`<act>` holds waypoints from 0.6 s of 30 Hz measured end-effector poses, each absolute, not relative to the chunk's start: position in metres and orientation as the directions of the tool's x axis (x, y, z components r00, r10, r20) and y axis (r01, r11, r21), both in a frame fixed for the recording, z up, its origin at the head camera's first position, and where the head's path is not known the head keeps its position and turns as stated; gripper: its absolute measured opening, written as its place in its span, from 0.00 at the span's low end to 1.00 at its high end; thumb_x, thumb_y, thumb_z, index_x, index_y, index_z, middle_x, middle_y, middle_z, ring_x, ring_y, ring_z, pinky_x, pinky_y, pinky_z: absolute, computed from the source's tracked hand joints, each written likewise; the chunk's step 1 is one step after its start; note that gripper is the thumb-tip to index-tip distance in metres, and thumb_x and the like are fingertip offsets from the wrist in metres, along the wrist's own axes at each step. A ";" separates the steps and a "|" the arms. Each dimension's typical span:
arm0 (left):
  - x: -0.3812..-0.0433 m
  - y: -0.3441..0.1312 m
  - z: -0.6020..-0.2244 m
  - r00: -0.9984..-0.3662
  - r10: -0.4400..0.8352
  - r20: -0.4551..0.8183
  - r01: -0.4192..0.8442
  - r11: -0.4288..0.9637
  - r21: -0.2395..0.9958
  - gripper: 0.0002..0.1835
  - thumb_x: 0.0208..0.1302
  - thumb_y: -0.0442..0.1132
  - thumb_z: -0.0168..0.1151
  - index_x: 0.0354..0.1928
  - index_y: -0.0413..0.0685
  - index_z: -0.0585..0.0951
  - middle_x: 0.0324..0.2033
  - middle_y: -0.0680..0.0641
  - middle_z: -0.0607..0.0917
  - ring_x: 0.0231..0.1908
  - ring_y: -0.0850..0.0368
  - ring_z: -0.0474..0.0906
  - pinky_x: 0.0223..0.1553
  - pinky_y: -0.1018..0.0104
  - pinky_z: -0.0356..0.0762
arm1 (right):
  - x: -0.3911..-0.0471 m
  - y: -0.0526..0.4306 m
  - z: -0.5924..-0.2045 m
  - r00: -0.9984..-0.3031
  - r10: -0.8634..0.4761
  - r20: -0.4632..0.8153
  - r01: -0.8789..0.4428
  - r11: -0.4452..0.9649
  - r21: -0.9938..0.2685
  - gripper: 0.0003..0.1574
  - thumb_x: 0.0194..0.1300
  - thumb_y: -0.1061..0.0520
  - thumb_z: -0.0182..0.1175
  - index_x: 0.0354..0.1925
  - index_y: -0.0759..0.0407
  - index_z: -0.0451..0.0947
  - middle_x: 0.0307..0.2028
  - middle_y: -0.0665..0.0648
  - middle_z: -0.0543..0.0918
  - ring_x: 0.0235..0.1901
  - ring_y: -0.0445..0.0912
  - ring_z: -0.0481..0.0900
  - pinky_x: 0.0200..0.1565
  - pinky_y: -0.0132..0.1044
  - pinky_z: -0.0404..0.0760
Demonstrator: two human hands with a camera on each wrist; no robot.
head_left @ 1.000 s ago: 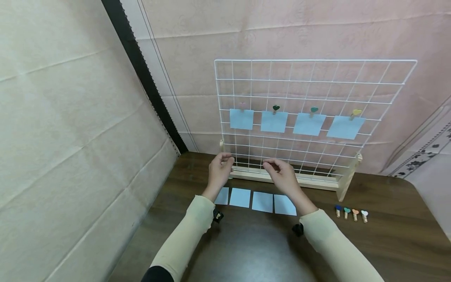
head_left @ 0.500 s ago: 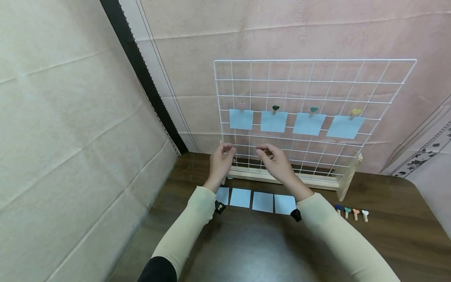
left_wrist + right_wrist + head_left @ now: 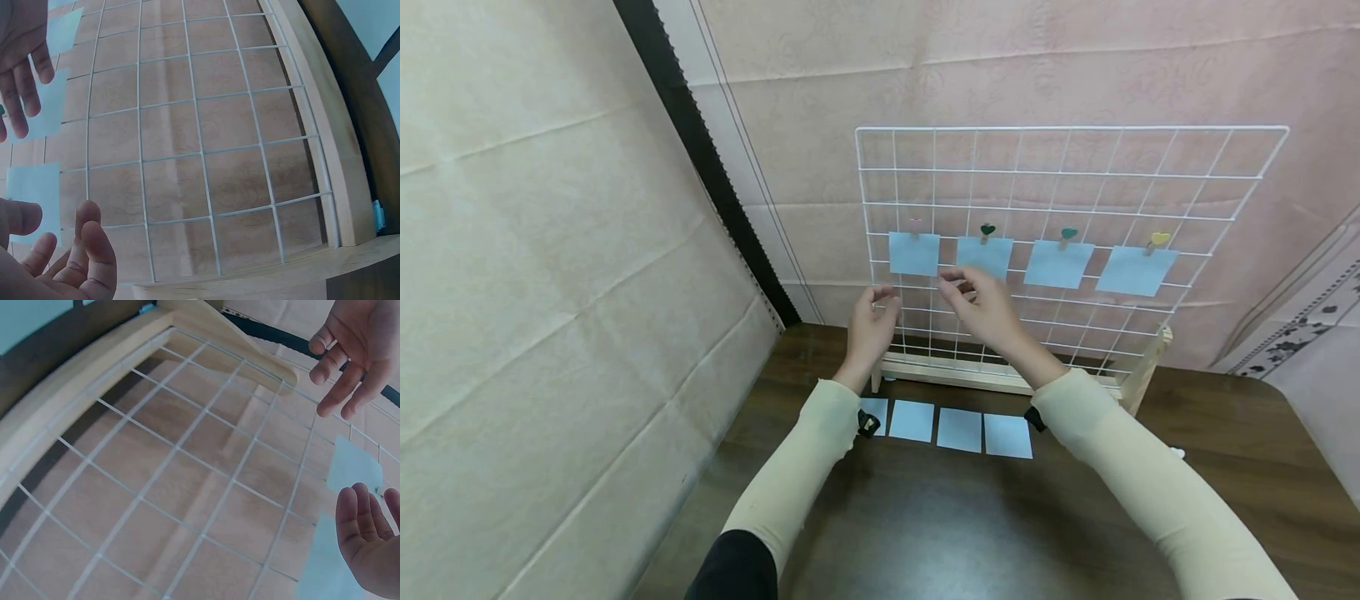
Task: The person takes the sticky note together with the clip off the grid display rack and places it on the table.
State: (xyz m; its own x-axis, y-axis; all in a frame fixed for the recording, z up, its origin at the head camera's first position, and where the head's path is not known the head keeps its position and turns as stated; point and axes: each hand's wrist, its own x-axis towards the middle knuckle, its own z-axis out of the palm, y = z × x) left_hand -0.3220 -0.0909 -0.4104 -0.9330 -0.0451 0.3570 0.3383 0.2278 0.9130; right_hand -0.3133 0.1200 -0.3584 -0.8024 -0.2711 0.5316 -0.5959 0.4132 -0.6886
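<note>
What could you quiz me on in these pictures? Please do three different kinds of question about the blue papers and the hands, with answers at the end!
1. Pick one: how many blue papers hang on the white wire grid? A) two B) four C) seven

2. True or false: the clip on the rightmost hanging paper is yellow.

3. In the head view, which partly covers a hanging paper: the left hand or the right hand?

Key: 1. B; 2. true; 3. right hand
</note>
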 end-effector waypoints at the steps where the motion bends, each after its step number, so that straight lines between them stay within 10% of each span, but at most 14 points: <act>1: -0.323 -0.091 -0.409 -0.933 -0.045 0.357 0.340 0.217 0.915 0.19 0.80 0.42 0.57 0.65 0.39 0.77 0.65 0.42 0.78 0.24 0.63 0.77 0.24 0.70 0.74 | -0.315 0.119 -0.355 -0.801 -0.269 0.534 -0.597 0.415 -0.687 0.21 0.81 0.54 0.58 0.61 0.68 0.80 0.58 0.66 0.84 0.50 0.58 0.85 0.53 0.55 0.83; 18: -0.335 -0.091 -0.394 -0.937 -0.052 0.346 0.336 0.146 0.931 0.22 0.79 0.39 0.58 0.70 0.44 0.73 0.71 0.44 0.74 0.47 0.30 0.84 0.47 0.51 0.84 | -0.334 0.103 -0.316 -0.816 -0.212 0.537 -0.573 0.410 -0.709 0.24 0.81 0.52 0.59 0.65 0.65 0.78 0.62 0.63 0.81 0.47 0.56 0.86 0.42 0.47 0.86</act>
State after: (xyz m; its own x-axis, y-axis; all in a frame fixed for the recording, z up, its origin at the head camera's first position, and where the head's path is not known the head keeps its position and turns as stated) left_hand -0.3352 -0.0911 -0.3939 -0.9368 -0.0520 0.3460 0.3357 0.1459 0.9306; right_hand -0.3337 0.1026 -0.3163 -0.8164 -0.2115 0.5374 -0.5732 0.4105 -0.7092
